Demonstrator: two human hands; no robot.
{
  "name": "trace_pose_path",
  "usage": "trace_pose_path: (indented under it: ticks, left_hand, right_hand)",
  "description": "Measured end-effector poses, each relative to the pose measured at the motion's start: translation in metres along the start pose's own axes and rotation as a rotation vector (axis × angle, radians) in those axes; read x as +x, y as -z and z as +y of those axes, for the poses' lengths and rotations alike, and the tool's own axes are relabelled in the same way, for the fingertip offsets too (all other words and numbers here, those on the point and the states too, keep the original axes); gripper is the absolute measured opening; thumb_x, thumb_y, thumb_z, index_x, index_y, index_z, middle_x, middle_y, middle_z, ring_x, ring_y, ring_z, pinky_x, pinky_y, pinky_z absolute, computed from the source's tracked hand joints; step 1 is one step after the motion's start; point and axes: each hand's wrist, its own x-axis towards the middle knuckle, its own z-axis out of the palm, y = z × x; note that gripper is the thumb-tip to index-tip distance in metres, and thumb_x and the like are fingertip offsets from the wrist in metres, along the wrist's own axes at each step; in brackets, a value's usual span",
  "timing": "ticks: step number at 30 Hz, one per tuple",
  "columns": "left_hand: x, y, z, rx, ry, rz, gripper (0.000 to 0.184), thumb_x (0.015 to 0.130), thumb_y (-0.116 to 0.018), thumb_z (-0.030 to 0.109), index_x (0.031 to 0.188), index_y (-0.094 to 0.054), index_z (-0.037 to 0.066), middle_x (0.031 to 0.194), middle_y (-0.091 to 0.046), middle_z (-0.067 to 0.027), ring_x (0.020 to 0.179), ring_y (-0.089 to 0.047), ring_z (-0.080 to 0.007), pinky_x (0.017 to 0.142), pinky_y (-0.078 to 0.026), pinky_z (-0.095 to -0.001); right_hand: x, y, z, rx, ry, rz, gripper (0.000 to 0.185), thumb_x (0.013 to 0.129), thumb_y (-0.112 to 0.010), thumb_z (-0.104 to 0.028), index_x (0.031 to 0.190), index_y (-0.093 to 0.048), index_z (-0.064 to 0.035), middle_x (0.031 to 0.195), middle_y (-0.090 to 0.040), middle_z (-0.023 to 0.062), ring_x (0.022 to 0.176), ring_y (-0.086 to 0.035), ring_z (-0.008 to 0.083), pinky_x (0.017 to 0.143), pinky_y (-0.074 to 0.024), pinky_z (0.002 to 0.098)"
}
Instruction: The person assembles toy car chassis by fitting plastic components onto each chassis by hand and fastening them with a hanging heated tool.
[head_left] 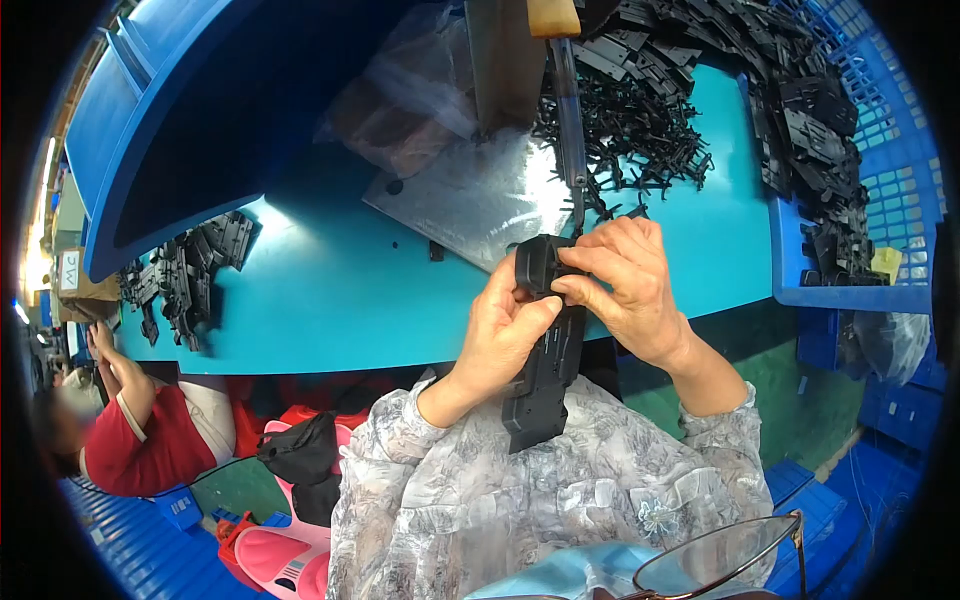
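A long black plastic part [543, 390] lies over the lap and reaches up past the table's front edge. My left hand [500, 330] is wrapped round its upper end from the left, thumb across the front. On the right side of that same end, my right hand [625, 285] pinches with thumb and index finger; whether a small piece is between them is too small to tell. Just above the hands hangs the thin tip of a tool [568, 110] with a yellow top.
A metal plate [460, 195] lies behind the hands. Small black pieces [640, 130] are heaped at the back; black parts [190, 275] lie left under a blue bin [150, 120]. A blue crate [850, 297] holds more at right. A person in red [160, 440] sits at left.
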Motion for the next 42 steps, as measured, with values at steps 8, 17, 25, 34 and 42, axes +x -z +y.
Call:
trace_pose_path:
  ticks: [8,17,25,34,42]
  left_hand:
    - [0.001,0.0,0.0,0.005,-0.005,0.013,0.032,0.09,-0.048,0.007,0.119,-0.04,-0.003,0.103,-0.055,-0.0089,0.091,-0.056,-0.0118,0.08,-0.047,-0.0253]
    - [0.0,0.001,0.001,0.045,-0.011,0.079,0.028,0.092,-0.046,0.01,0.116,-0.041,-0.004,0.101,-0.056,-0.0084,0.084,-0.056,-0.009,0.07,-0.049,-0.0218]
    - [-0.002,0.002,0.0,0.019,0.006,0.099,0.031,0.092,-0.045,0.008,0.12,-0.038,-0.004,0.103,-0.056,-0.0089,0.086,-0.056,-0.0098,0.072,-0.049,-0.023]
    - [0.0,0.004,-0.001,-0.011,-0.002,0.089,0.029,0.092,-0.045,0.01,0.117,-0.04,-0.004,0.099,-0.057,-0.0096,0.08,-0.058,-0.0089,0.068,-0.05,-0.0225]
    - [-0.001,0.007,-0.001,-0.021,0.015,0.098,0.027,0.092,-0.045,0.011,0.115,-0.041,-0.003,0.096,-0.058,-0.0085,0.078,-0.057,-0.0078,0.065,-0.05,-0.0214]
  right_hand:
    - [-0.004,-0.006,0.003,0.358,-0.19,-0.074,0.017,0.072,-0.068,-0.006,0.087,-0.061,-0.0015,0.076,-0.056,0.007,0.066,-0.058,0.0184,0.056,-0.0463,0.0313]
    - [-0.027,-0.012,0.011,0.728,-0.493,0.04,0.021,0.076,-0.064,0.003,0.096,-0.059,0.0057,0.094,-0.053,0.0106,0.072,-0.059,0.0104,0.058,-0.0537,0.0212]
    - [-0.023,-0.003,0.015,0.639,-0.386,-0.077,0.022,0.077,-0.064,0.001,0.098,-0.058,0.0064,0.09,-0.057,0.0113,0.067,-0.061,0.0143,0.058,-0.0528,0.0229]
    - [-0.021,-0.004,0.023,0.496,-0.238,-0.124,0.027,0.074,-0.067,-0.001,0.098,-0.058,0.0039,0.083,-0.058,0.0111,0.065,-0.06,0.0166,0.054,-0.0488,0.0258]
    - [-0.018,-0.005,0.017,0.435,-0.259,-0.133,0.026,0.071,-0.067,-0.002,0.095,-0.058,0.0023,0.085,-0.057,0.0134,0.073,-0.058,0.0244,0.061,-0.0476,0.0317]
